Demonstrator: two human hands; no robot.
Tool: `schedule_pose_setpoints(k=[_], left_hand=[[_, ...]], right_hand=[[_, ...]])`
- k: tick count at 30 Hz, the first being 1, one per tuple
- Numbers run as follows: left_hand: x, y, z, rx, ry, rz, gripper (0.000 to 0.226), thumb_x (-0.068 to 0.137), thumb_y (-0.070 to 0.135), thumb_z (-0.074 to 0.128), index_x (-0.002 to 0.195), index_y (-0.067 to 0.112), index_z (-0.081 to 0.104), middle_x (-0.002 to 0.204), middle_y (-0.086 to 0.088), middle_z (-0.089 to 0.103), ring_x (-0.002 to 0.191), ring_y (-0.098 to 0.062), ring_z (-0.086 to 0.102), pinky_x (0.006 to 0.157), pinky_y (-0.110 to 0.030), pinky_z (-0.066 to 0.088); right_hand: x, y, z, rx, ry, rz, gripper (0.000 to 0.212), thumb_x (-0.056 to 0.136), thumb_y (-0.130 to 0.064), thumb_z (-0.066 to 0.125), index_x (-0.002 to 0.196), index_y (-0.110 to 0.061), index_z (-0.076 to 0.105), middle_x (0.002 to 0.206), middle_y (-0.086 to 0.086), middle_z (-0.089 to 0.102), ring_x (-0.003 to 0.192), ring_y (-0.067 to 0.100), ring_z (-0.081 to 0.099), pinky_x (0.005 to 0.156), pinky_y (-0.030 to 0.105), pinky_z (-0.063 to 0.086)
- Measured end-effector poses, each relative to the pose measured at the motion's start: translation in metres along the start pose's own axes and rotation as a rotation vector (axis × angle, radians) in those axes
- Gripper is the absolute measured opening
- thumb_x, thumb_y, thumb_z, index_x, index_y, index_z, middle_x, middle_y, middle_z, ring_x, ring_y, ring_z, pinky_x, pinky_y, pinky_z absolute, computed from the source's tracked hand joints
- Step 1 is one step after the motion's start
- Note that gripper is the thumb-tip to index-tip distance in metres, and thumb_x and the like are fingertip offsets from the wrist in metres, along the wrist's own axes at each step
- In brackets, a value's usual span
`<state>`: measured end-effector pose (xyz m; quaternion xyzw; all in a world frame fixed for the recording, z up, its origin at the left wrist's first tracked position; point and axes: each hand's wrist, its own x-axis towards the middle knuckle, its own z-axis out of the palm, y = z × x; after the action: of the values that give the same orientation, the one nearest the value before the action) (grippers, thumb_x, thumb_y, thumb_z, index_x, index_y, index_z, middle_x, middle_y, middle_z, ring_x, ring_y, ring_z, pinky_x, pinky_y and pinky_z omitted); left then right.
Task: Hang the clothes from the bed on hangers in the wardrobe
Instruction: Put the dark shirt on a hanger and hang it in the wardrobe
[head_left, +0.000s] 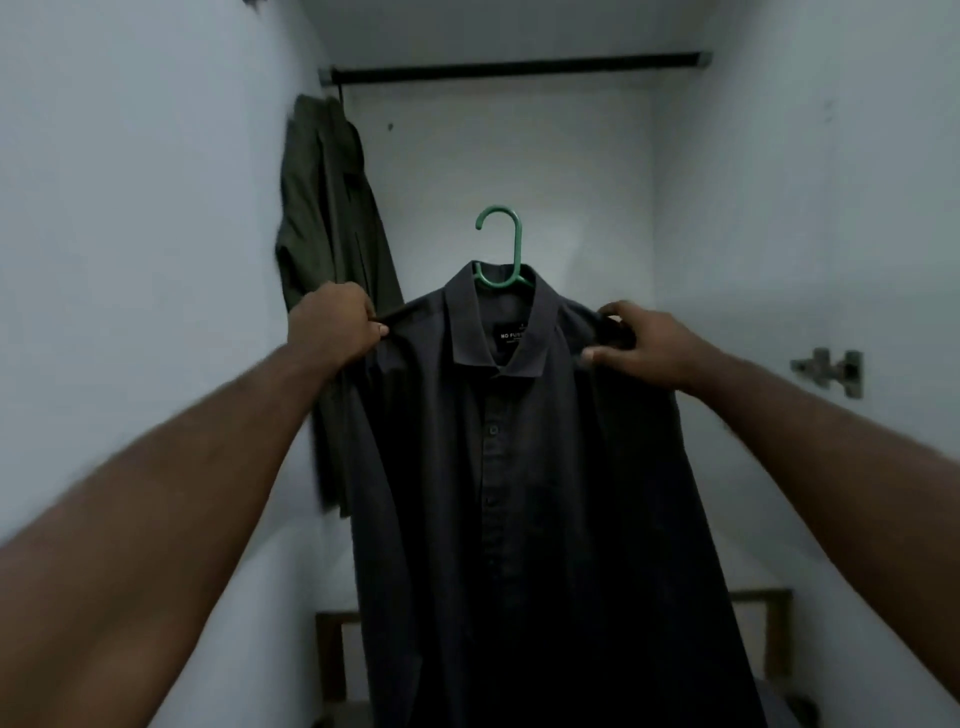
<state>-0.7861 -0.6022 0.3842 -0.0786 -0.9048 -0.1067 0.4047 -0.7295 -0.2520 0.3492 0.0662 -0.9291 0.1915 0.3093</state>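
The left hand (337, 325) is curled tight round one shoulder of the dark shirt (519, 467); the right hand (639, 345) pinches the other shoulder between thumb and fingers. The shirt sits on a green hanger (501, 249), held up inside the wardrobe below the rail (519, 65), hook not on it. An olive shirt (332, 234) hangs at the rail's left end.

My left arm (197, 483) and right arm (810, 457) stretch forward and up, well apart. My left hand (336, 326) pinches the shirt (519, 467) at one shoulder. My right hand (641, 345) grips the other, fingers curled over it.
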Motion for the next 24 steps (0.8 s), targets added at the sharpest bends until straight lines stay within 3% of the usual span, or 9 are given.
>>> schedule_pose_setpoints(k=[3, 12, 14, 17, 19, 22, 24], left_hand=[[0.048, -0.007, -0.006, 0.017, 0.068, -0.016, 0.026, 0.082, 0.038, 0.073, 0.097, 0.016, 0.074, 0.102, -0.014, 0.069, 0.096, -0.035, 0.064, 0.076, -0.035, 0.048], [0.162, -0.021, -0.013, 0.100, 0.182, 0.022, 0.024, 0.084, 0.044, 0.069, 0.093, 0.022, 0.072, 0.099, -0.007, 0.070, 0.093, -0.028, 0.063, 0.075, -0.032, 0.047], [0.178, -0.026, -0.011, 0.135, 0.140, 0.071, 0.037, 0.084, 0.056, 0.064, 0.100, 0.023, 0.069, 0.103, -0.004, 0.069, 0.094, -0.025, 0.063, 0.079, -0.034, 0.049], [0.192, -0.028, -0.007, 0.139, -0.070, 0.139, 0.075, 0.069, 0.071, 0.070, 0.122, 0.020, 0.058, 0.117, -0.003, 0.063, 0.105, -0.023, 0.060, 0.092, -0.037, 0.050], [0.201, -0.030, -0.001, 0.218, -0.090, 0.170, 0.086, 0.067, 0.060, 0.079, 0.133, 0.016, 0.048, 0.129, -0.006, 0.056, 0.116, -0.024, 0.055, 0.099, -0.035, 0.045], [0.209, -0.033, 0.005, 0.364, 0.010, 0.202, 0.073, 0.077, 0.042, 0.074, 0.137, 0.015, 0.041, 0.132, -0.008, 0.050, 0.120, -0.025, 0.051, 0.100, -0.033, 0.042], [0.216, -0.035, 0.001, 0.434, 0.072, 0.200, 0.066, 0.078, 0.041, 0.070, 0.133, 0.016, 0.045, 0.126, -0.007, 0.052, 0.114, -0.024, 0.053, 0.095, -0.034, 0.045]], right_hand=[[0.049, -0.003, 0.002, -0.147, 0.021, -0.105, 0.095, 0.073, -0.043, 0.082, 0.149, -0.016, 0.032, 0.142, 0.014, 0.047, 0.128, 0.031, 0.047, 0.104, 0.035, 0.040], [0.187, -0.003, 0.007, -0.340, 0.229, -0.246, 0.078, 0.081, -0.039, 0.071, 0.147, -0.018, 0.034, 0.130, 0.011, 0.054, 0.115, 0.032, 0.054, 0.093, 0.035, 0.045], [0.215, -0.001, 0.008, -0.386, 0.212, -0.264, 0.080, 0.083, -0.041, 0.070, 0.149, -0.019, 0.032, 0.131, 0.011, 0.055, 0.117, 0.031, 0.055, 0.094, 0.034, 0.044], [0.253, 0.003, 0.010, -0.382, 0.205, -0.287, 0.082, 0.084, -0.042, 0.071, 0.151, -0.020, 0.030, 0.131, 0.009, 0.056, 0.119, 0.029, 0.054, 0.094, 0.032, 0.043], [0.280, 0.005, 0.015, -0.356, 0.200, -0.311, 0.083, 0.083, -0.043, 0.071, 0.152, -0.022, 0.029, 0.132, 0.008, 0.056, 0.119, 0.028, 0.054, 0.094, 0.032, 0.042], [0.313, 0.005, 0.025, -0.300, 0.197, -0.354, 0.081, 0.084, -0.044, 0.070, 0.152, -0.024, 0.031, 0.132, 0.006, 0.058, 0.118, 0.026, 0.055, 0.092, 0.032, 0.043], [0.336, 0.002, 0.033, -0.243, 0.201, -0.407, 0.080, 0.083, -0.043, 0.071, 0.151, -0.024, 0.033, 0.132, 0.006, 0.058, 0.118, 0.026, 0.056, 0.093, 0.032, 0.044]])
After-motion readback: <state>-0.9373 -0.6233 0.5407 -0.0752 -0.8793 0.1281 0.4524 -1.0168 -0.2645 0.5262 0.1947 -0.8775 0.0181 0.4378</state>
